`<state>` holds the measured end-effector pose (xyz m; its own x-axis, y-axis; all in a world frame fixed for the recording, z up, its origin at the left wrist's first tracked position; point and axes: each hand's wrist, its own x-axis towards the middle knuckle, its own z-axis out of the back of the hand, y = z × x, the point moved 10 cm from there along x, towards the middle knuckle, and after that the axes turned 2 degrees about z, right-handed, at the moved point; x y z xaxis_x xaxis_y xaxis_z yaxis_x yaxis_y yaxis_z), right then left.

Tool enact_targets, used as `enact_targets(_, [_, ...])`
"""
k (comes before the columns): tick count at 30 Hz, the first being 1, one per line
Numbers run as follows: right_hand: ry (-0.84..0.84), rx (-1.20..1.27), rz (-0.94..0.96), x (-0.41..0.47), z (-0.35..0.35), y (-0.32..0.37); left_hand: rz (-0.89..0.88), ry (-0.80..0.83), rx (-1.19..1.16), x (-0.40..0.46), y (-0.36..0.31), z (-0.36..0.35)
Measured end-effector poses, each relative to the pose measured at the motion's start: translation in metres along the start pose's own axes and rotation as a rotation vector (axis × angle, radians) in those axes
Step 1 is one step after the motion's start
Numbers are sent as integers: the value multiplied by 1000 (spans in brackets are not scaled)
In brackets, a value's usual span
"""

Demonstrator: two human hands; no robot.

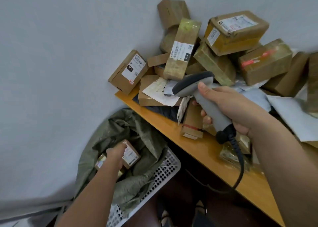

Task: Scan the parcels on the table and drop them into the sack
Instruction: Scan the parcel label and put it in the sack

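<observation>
Head view: left hand [115, 153] grips a small parcel [131, 155] inside the sack [137, 132]; right hand [228, 106] clamps the scanner [197, 84] above the counter [154, 118].

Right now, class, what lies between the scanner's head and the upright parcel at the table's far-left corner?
In the head view, between the scanner and that upright parcel lies a flat brown parcel with a torn white label on top, resting on the table.

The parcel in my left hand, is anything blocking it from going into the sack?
Nothing visible does. The left hand already has the parcel down inside the open mouth of the green sack, above other parcels lying there. The scanner is up over the table.
</observation>
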<state>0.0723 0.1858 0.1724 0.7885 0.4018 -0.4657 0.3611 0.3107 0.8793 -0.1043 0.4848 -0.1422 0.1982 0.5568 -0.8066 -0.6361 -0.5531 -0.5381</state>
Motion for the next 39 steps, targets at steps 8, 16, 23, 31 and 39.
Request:
enact_targets(8, [-227, 105, 38, -22, 119, 0, -412, 109, 280, -136, -92, -137])
enact_targets(16, [-310, 184, -12, -44, 227, -38, -1001, 176, 636, -266, -114, -285])
enact_targets(23, [-311, 163, -35, -47, 282, -65, -426, 543, 990, -259, 14, -365])
enact_targets(31, [-237, 173, -62, -28, 285, -70, -402, 486, 708, -248, 5, -340])
enact_targets(39, [-152, 126, -12, -8, 225, -46, -544, 366, 429, -250, -70, -250])
